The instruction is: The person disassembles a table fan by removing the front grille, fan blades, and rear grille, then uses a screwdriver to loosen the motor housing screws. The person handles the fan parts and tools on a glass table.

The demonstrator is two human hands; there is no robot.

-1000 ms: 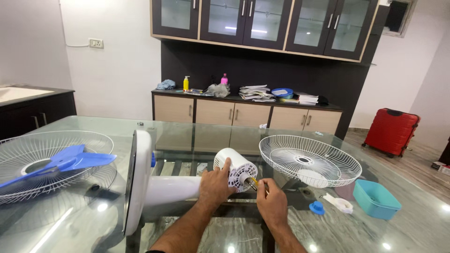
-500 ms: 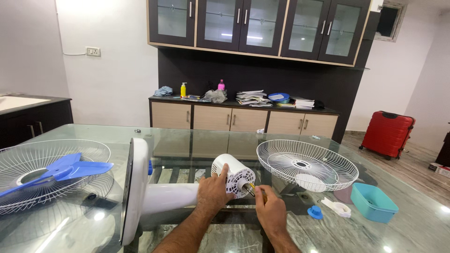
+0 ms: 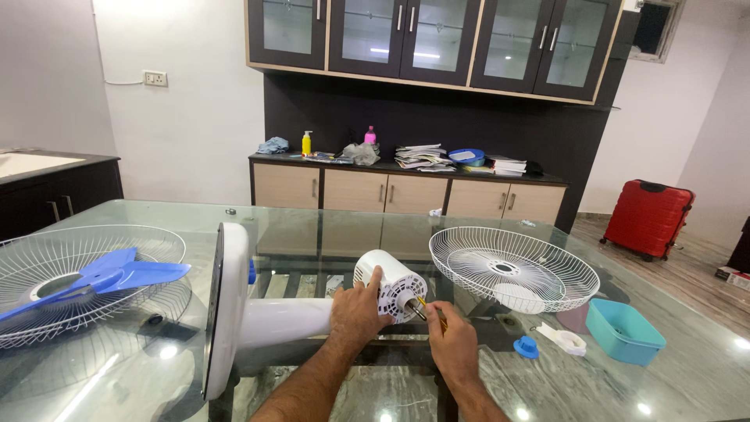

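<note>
Not much changed over the last second: my left hand [image 3: 355,311] still clamps the white fan motor [image 3: 391,286] lying on the glass table [image 3: 672,391], right hand [image 3: 453,344] still pinching the screwdriver [image 3: 428,309] at its shaft, so I'm mid-screw.

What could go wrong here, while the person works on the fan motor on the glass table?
The fan lies on its side on the glass table, steadied only by the left hand on the motor housing; it might roll. The right hand holds a thin tool at the shaft; a slip could jab the fingers. The small blue cap lies loose and could be knocked away.
</note>
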